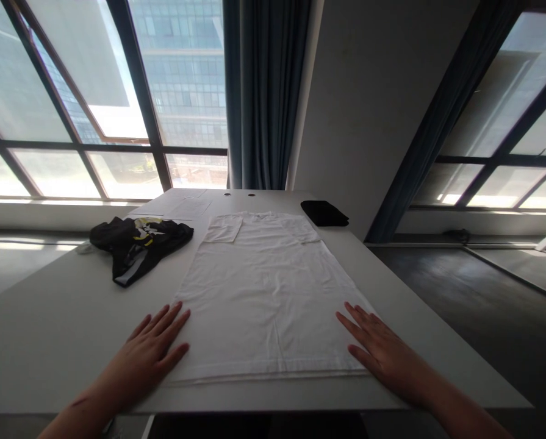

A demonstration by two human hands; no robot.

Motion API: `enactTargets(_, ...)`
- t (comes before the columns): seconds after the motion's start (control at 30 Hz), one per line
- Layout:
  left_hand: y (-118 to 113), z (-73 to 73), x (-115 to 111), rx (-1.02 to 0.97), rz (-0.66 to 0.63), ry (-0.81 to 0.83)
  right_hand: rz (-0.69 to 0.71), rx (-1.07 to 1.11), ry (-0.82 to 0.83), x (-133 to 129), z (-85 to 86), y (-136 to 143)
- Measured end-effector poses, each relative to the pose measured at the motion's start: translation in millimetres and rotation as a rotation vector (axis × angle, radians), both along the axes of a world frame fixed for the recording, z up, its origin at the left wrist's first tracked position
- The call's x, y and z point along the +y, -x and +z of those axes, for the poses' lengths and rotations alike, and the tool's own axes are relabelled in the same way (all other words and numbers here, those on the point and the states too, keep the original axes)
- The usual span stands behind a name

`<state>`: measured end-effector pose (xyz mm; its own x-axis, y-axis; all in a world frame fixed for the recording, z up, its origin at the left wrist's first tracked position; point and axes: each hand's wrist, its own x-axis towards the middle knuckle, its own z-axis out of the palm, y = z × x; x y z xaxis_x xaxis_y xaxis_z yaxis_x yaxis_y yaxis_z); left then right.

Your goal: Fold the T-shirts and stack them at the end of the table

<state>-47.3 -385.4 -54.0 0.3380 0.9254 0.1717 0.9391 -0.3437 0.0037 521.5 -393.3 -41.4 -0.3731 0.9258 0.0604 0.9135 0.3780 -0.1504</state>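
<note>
A white T-shirt lies spread flat, its hem toward me and its collar at the far end. Both sleeves are laid inward over the body, and light creases run through the lower middle. My left hand rests at the shirt's lower left edge, fingers stretched out and partly on the cloth. On the opposite side, my right hand lies flat over the lower right edge with its fingers spread. Neither hand grips the fabric.
The white table carries a crumpled black garment with a yellow and white print at left. A folded black cloth lies at the far right edge. Behind stand a blue curtain, a pillar and windows.
</note>
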Motion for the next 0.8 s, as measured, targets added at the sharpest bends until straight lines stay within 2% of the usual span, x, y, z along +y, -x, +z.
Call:
enactTargets(0.13, 13.2, -11.1, -4.1, 0.002, 0.051, -0.006, 0.003, -0.007, 0.016, -3.1, 1.4, 2.1)
enactTargets(0.23, 18.9, -13.5, -6.6, 0.003, 0.060, -0.013, -0.011, -0.013, 0.076, -5.1, 9.7, 2.2)
enactTargets(0.37, 23.0, -11.0, -8.0, -0.024, 0.045, -0.016, -0.028, -0.022, 0.163, -0.4, 28.3, 2.7)
enactTargets(0.5, 27.5, -15.0, -10.7, -0.085, 0.000, -0.034, -0.013, -0.013, 0.134, 18.1, 53.0, 18.2)
enactTargets(0.6, 27.6, -20.7, -16.1, -0.085, 0.020, -0.051, 0.033, -0.003, 0.126, 43.2, 72.4, 47.3)
enactTargets(0.67, 26.1, -20.1, -20.1, -0.109, 0.044, -0.072, 0.075, 0.004, 0.130, 66.3, 83.4, 76.1)
enactTargets(0.8, 23.0, -4.9, -21.8, -0.264, 0.108, -0.027, 0.154, -0.003, 0.154, 129.4, 97.1, 154.7)
